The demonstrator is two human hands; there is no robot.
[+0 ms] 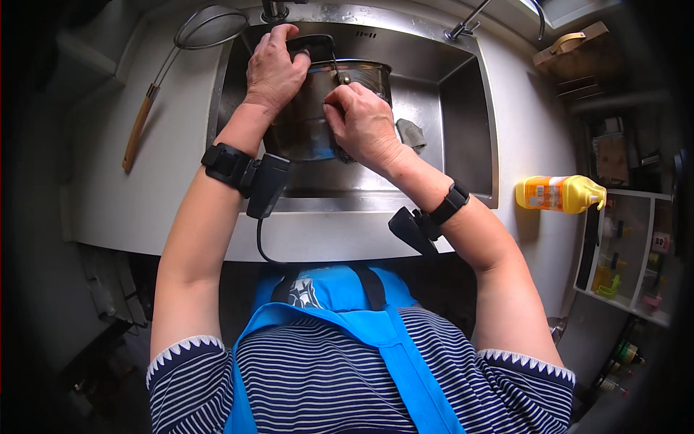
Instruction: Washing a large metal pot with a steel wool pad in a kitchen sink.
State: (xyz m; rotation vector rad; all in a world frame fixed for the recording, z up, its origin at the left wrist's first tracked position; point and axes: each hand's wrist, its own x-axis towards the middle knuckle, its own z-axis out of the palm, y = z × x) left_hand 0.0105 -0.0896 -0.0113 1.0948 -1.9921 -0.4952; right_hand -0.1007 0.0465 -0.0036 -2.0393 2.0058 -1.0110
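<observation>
A large metal pot [300, 134] stands tilted in the left part of the steel sink [463, 108]. My left hand [273, 71] is at the far left of its rim, fingers bent round the dark loop handle [331, 45]. Lower and to the right, my right hand [361, 123] is closed against the pot's side, close to where the handle joins it. Whatever is pinched in those fingers is hidden. Just below the right hand shows a bit of dark, mesh-like material [343, 154]. A crumpled grey-green cloth [411, 135] lies on the sink floor to its right.
A strainer with a wooden handle [141, 126] lies on the counter [101, 195] at left. On the right side, a yellow squeeze bottle [560, 194] lies near a white shelf unit [636, 246]. Behind the sink are a faucet [275, 10] and a slimmer tap [461, 29].
</observation>
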